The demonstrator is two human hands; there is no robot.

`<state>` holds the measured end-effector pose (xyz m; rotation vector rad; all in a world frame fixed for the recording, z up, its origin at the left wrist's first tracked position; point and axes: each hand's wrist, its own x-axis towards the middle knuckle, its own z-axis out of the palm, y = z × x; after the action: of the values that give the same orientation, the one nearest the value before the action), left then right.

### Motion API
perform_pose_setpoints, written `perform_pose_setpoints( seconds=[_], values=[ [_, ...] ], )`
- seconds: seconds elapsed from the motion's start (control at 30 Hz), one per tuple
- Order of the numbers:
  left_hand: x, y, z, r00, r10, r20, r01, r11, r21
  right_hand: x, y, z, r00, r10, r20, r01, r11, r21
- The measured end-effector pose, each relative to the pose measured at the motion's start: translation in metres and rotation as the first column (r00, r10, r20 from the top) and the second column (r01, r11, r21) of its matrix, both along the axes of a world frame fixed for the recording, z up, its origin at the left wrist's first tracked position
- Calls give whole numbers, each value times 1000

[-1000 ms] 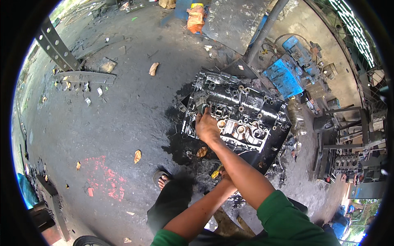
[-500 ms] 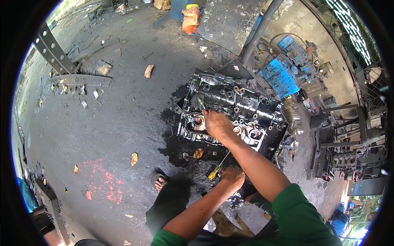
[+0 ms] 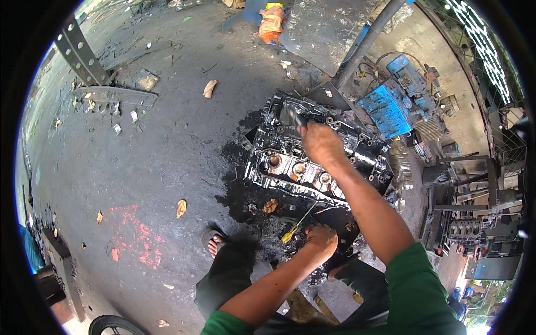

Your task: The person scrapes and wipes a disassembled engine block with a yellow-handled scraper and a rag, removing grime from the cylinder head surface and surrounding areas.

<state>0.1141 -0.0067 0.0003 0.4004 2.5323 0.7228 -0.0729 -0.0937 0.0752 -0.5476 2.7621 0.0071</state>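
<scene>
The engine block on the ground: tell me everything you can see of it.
The engine block is a long, dark metal casting, wet and glossy with black oil. It lies flat on the stained concrete floor, its round ports facing up. The right hand reaches over its middle, gripping a small tool. The left hand stays beside its near edge.

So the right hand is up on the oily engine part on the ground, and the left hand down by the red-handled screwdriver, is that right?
Not quite: the screwdriver by the left hand has a yellow handle, not red. The head view shows it lying at the near edge of the oily engine part. The rest holds: the right hand is up on that part, which sits on the ground.
</scene>
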Motion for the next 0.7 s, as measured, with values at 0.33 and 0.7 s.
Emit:
perform_pose_setpoints(
  seconds=[0.33,0.7],
  values=[
    [-5,6,6,999,34,37,-32,998,-45,-15,8,10,846,488,-215,-413,855,314],
    [-2,11,-1,1000,9,-4,-10,999,-47,-36,15,-8,719,680,-141,-556,685,471]
  ],
)
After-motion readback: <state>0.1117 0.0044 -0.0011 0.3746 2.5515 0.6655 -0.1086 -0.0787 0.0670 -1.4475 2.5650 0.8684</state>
